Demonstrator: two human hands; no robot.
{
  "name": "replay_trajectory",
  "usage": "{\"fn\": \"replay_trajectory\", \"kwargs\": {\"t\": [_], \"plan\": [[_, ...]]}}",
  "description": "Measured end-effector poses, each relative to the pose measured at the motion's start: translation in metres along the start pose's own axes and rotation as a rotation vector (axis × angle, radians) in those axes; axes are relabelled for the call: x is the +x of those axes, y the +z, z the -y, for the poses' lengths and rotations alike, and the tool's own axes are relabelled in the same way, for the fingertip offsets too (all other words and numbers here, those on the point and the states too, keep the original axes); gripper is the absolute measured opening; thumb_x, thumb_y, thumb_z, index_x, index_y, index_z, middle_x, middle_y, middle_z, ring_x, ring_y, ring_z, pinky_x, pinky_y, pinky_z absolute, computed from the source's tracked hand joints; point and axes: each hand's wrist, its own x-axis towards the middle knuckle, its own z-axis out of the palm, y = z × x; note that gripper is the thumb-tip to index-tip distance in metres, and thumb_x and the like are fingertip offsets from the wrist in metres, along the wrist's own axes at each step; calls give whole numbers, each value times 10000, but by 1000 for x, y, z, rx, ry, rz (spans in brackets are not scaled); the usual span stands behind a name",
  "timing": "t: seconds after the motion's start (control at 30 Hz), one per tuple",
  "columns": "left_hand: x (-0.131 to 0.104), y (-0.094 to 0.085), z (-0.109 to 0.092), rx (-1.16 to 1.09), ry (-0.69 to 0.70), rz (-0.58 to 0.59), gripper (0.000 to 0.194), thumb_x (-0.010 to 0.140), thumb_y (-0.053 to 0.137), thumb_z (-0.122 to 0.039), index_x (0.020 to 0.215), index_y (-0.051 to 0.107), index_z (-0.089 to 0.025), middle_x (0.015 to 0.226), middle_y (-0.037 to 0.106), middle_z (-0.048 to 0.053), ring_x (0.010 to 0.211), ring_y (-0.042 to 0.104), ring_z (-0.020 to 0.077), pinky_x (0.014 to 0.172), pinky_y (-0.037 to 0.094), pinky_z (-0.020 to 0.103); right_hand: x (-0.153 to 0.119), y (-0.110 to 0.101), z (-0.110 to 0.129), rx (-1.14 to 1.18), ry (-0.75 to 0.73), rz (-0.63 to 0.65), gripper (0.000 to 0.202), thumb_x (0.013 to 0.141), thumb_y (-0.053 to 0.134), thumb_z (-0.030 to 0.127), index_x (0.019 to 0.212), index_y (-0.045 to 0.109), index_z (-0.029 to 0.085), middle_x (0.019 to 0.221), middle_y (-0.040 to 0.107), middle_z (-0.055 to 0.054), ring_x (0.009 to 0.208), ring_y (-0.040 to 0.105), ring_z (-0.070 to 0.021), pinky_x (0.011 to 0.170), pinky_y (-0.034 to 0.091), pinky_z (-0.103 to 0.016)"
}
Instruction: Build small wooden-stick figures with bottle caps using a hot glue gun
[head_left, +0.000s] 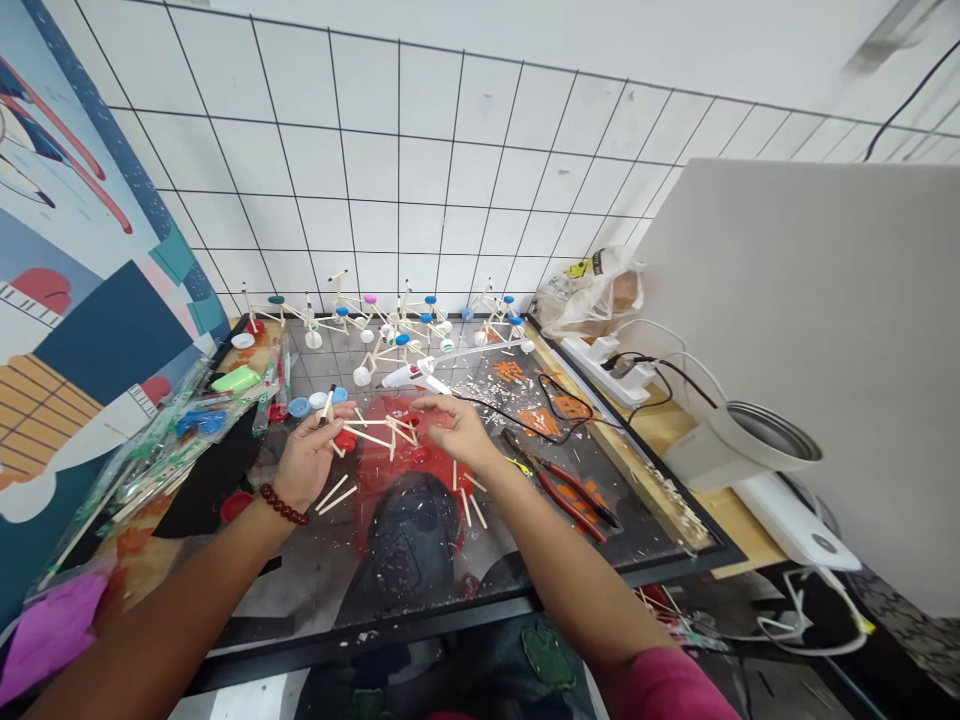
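My left hand [306, 455], wearing a dark red bead bracelet, is closed around one end of a small frame of pale wooden sticks [371, 432]. A dark-tipped stick rises at its fingers, and a red bottle cap [345, 441] shows just beside them. At the frame's other end is my right hand [459, 432], its fingers curved and the thumb apart; I cannot make out whether it touches the frame. Another red cap [420, 455] lies below. Loose sticks [336, 495] rest near my left wrist, and more sticks [469, 497] lie under my right forearm.
Several stick models with coloured caps [403, 340] stand along the tiled wall. A white glue gun [416, 375] lies before them, its cord running right. Red-handled pliers [566, 490] lie on the right, near a power strip [611, 370] and a metal can [739, 445]. Bagged materials [202, 420] cover the left edge.
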Motion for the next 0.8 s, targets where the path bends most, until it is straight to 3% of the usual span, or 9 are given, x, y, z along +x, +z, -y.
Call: {"fn": "replay_trajectory", "kwargs": {"t": [0.13,0.23,0.3,0.4,0.53,0.63,0.8], "plan": [[1,0,1,-18,2,-11,144,618,813,-264,746,780,-208,993,760,60,1140,619,265,1024,454,383,2,-1,-11,-67,193,-176,335,640,535,130,917,708,204,961,750,-35,939,689,-237,939,508,-406],[1,0,3,-48,-1,-30,150,595,821,-261,729,780,-206,983,762,66,1115,626,266,1031,443,389,11,-13,-14,-170,253,-338,389,662,603,203,1047,650,168,1059,707,-105,998,648,-289,949,482,-477],[1,0,4,-55,-12,-30,153,597,825,-268,727,781,-199,998,762,72,1101,629,260,1030,438,384,24,-24,-13,-232,257,-376,491,655,684,284,1126,616,161,1150,672,-139,1071,613,-314,978,458,-498],[-1,2,3,-53,-15,-24,159,596,827,-283,721,783,-197,1013,761,72,1100,624,254,1030,431,371,48,-30,-10,-240,239,-217,533,633,767,395,1107,640,185,1171,678,-116,1090,611,-298,984,457,-455],[-4,5,0,-56,-11,-18,165,584,826,-299,712,786,-201,973,763,70,1060,634,262,1009,438,384,72,-20,-14,-196,246,2,352,658,760,412,906,711,167,884,736,-58,833,671,-238,819,515,-373],[-5,7,-1,-52,-4,-19,171,572,831,-312,697,784,-204,960,765,75,1069,631,282,1023,419,404,74,-15,-19,-202,241,33,259,724,695,411,810,703,167,746,711,-32,708,648,-207,726,513,-339],[-4,5,1,-47,-4,-27,185,571,836,-321,701,786,-200,983,768,87,1114,614,307,1046,384,421,55,-28,-7,-243,181,-39,275,824,596,437,913,639,180,831,698,-49,775,623,-212,747,496,-338]]}}
